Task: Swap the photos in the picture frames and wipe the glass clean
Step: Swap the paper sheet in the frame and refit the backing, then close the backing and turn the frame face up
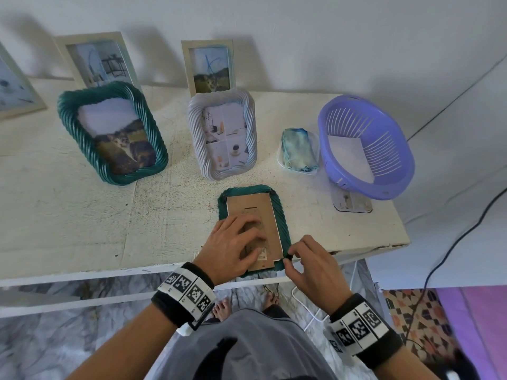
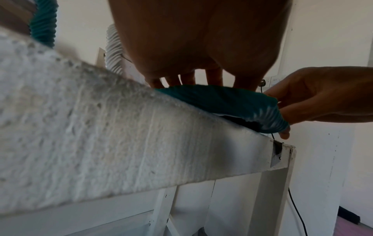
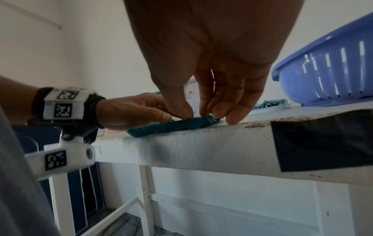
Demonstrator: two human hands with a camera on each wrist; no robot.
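Left hand [image 1: 236,242] presses flat on the face-down teal frame [image 1: 279,212]. Right hand [image 1: 310,261] pinches its near corner tab

You get soft, even daylight up top, frames [image 1: 209,67] throwing fuzzy shadows on the wall [image 1: 301,37], heavy fisheye bend at the edges, wrist views dimmer, palms backlit and dark, close tabletop edge [image 2: 101,135] blurry.

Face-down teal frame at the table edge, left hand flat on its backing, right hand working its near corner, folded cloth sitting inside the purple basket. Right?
Mostly. The cloth lies beside the purple basket, not inside; head view shows it. The rest holds: left hand, right hand, teal frame.
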